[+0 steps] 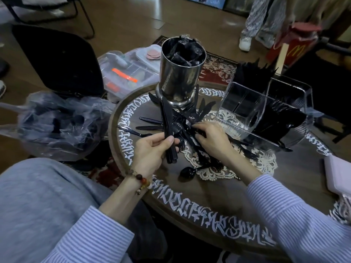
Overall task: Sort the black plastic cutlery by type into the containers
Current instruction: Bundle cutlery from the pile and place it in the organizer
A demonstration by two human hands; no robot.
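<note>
Nearest, a lone spoon [187, 172] lies on the worktop [237, 188]. The left hand [152, 149] grips a bundle of knives [169, 133], long axis running away from the person. The right hand [212, 137], fingers curled, picks at the loose pile [187, 118] directly ahead of it; whether it holds anything cannot be told. Beyond, the steel canister [180, 73] and clear organiser [266, 111]; the organiser's contents merge into black.

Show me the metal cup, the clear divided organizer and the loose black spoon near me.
metal cup [177, 80], head view, shiny side wall
clear divided organizer [245, 103], head view, front clear wall
black spoon [187, 172], head view, bowl
</note>
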